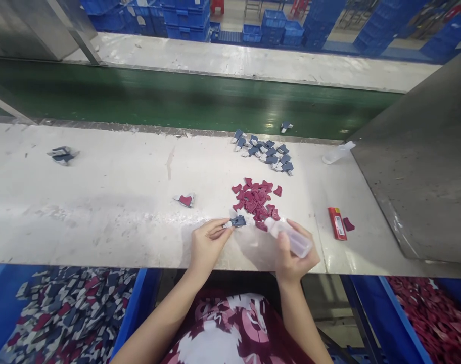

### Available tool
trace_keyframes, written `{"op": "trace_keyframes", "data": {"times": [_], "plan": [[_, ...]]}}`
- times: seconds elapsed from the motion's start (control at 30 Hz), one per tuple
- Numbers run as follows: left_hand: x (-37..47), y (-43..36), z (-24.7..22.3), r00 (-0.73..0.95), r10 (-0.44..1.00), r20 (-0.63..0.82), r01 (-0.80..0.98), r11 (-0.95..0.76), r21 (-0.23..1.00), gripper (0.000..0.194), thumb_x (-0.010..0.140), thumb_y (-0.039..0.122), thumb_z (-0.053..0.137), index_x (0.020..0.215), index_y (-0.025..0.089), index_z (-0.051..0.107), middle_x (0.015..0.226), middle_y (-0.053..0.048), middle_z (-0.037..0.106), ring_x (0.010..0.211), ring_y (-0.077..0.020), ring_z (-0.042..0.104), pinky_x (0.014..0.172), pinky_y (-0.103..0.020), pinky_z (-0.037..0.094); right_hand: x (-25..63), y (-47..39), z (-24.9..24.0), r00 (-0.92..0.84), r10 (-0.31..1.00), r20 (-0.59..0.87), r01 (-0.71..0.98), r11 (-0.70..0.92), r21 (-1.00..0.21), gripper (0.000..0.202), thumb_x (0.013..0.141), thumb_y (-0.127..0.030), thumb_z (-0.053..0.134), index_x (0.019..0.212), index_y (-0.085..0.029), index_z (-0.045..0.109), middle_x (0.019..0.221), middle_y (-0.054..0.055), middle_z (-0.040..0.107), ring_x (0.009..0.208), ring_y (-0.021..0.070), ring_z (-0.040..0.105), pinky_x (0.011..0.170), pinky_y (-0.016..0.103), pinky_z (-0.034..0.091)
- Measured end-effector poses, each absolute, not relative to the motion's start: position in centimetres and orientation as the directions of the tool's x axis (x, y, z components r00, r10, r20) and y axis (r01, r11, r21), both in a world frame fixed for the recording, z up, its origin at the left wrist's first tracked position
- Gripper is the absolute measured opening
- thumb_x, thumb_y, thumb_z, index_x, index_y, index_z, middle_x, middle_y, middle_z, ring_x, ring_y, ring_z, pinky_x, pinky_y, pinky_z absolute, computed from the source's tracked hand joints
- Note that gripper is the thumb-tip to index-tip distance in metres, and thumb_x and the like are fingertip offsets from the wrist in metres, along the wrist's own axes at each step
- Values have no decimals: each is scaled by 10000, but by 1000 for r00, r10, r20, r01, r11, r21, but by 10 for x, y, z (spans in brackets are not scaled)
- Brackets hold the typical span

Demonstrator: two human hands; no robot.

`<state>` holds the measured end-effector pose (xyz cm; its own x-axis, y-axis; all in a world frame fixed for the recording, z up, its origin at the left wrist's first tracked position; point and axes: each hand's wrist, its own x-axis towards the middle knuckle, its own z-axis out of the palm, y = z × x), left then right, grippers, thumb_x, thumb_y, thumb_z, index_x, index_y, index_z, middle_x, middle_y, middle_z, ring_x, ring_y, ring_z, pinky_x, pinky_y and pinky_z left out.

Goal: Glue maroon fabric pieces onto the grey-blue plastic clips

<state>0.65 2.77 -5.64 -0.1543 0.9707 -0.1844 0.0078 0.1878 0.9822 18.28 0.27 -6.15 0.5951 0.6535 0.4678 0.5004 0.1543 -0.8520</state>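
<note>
Pinched in the fingertips of my left hand (211, 241) is a small grey-and-blue plastic part (238, 221), held just over the table. My right hand (295, 255) is closed round a translucent squeeze bottle (294, 240), tilted with its nozzle towards that part. The nozzle tip is apart from the part, as far as I can see. Right behind the hands lies a pile of small maroon pieces (255, 197). Farther back is a cluster of grey-and-blue parts (268, 153). To the left sits one part with a maroon piece in it (185, 200).
A red box (337, 224), a loose maroon piece (349, 224) and a second bottle (338, 152) lie at right. Blue bins of mixed parts (139, 298) and maroon pieces (401, 313) stand below the table. A green conveyor belt (177, 101) runs behind; a metal housing (423, 151) rises at right.
</note>
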Motion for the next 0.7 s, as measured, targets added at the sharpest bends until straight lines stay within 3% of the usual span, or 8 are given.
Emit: {"op": "trace_keyframes", "data": {"times": [0.13, 0.3, 0.37, 0.43, 0.53, 0.6, 0.7], "plan": [[6, 29, -54, -142, 967, -210, -17, 210, 978, 227, 706, 237, 805, 920, 162, 780, 938, -66, 802, 883, -223, 773, 859, -308, 632, 218, 23, -57, 725, 564, 395, 416, 99, -904, 427, 696, -368, 804, 1033, -184, 616, 982, 65, 678, 911, 252, 704, 828, 417, 564], [5, 32, -53, -94, 964, -247, -17, 247, 969, 208, 716, 241, 791, 908, 165, 763, 929, -72, 803, 904, -236, 770, 879, -328, 617, 244, 46, -58, 722, 655, 223, 321, -32, -947, 632, 674, -381, 816, 1204, -206, 521, 1079, 88, 697, 981, 250, 690, 925, 459, 518], [3, 33, -53, -85, 969, -231, -20, 230, 973, 189, 728, 253, 784, 893, 170, 742, 937, -70, 800, 924, -231, 765, 881, -320, 609, 244, 46, -58, 725, 666, 177, 343, -126, -931, 729, 668, -435, 815, 1279, -196, 496, 1121, 109, 684, 960, 248, 674, 901, 452, 517], [2, 33, -54, -70, 974, -214, -39, 212, 977, 207, 753, 290, 775, 908, 174, 704, 947, -72, 792, 929, -227, 760, 842, -313, 612, 238, 40, -57, 765, 598, 240, 430, -196, -881, 780, 670, -493, 809, 1313, -185, 492, 1157, 120, 655, 959, 244, 638, 883, 432, 505], [3, 34, -53, -67, 976, -205, -101, 198, 975, 288, 772, 365, 771, 937, 178, 627, 919, -71, 779, 898, -221, 756, 775, -311, 616, 222, 27, -56, 759, 539, 365, 565, -269, -780, 577, 757, -565, 730, 1164, -172, 615, 1007, 90, 649, 879, 231, 580, 850, 408, 475], [5, 35, -50, -79, 974, -213, -148, 200, 969, 347, 757, 397, 788, 940, 177, 592, 901, -67, 773, 877, -213, 755, 791, -323, 612, 212, 22, -58, 678, 648, 347, 632, -273, -725, 485, 802, -599, 674, 1039, -176, 684, 909, 83, 641, 859, 246, 553, 857, 424, 452], [8, 36, -45, -66, 968, -241, -212, 223, 951, 394, 740, 409, 808, 960, 176, 578, 892, -62, 773, 858, -200, 756, 847, -342, 602, 204, 23, -64, 545, 789, 284, 695, -236, -679, 464, 836, -610, 629, 1001, -186, 719, 964, 121, 644, 942, 291, 526, 888, 461, 425]]}}
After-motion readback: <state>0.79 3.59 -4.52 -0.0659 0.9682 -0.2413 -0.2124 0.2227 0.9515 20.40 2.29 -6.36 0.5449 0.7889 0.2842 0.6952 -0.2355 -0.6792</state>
